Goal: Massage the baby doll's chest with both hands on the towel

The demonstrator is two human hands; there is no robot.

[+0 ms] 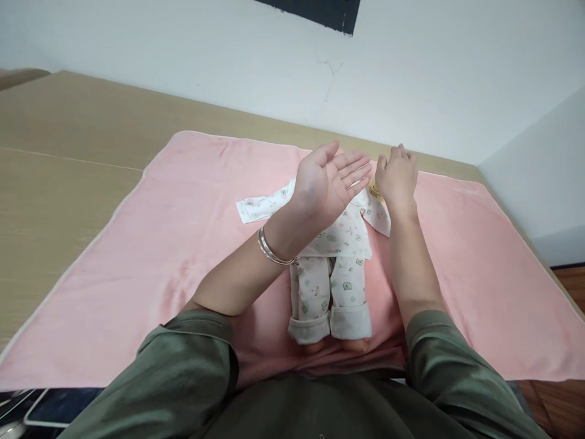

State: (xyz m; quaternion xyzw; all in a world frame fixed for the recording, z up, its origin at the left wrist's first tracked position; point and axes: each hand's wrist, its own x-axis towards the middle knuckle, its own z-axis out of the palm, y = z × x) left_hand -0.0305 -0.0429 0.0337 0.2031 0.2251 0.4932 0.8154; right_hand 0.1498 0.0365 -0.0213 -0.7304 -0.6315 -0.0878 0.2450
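A doll in a white printed top (340, 235) and matching trousers (348, 283) with turned-up cuffs lies on a pink blanket (183, 231). Its bare feet (355, 346) poke out at the near end, while its head is hidden behind my hands. My left hand (336, 177) is held over the top, palm up, fingers stretched out, holding nothing. Beyond the doll's right-side sleeve, my right hand (398, 177) is closed with its fingers curled; whatever is in it, if anything, is hidden. Beside it shows a small yellowish patch (375, 189) that I cannot identify.
The blanket covers part of a tan surface (82, 134) that meets a white wall (228, 55). A dark panel (320, 12) is on the wall. At the lower left, a dark flat object with a pale edge (64, 405) lies below the blanket's edge.
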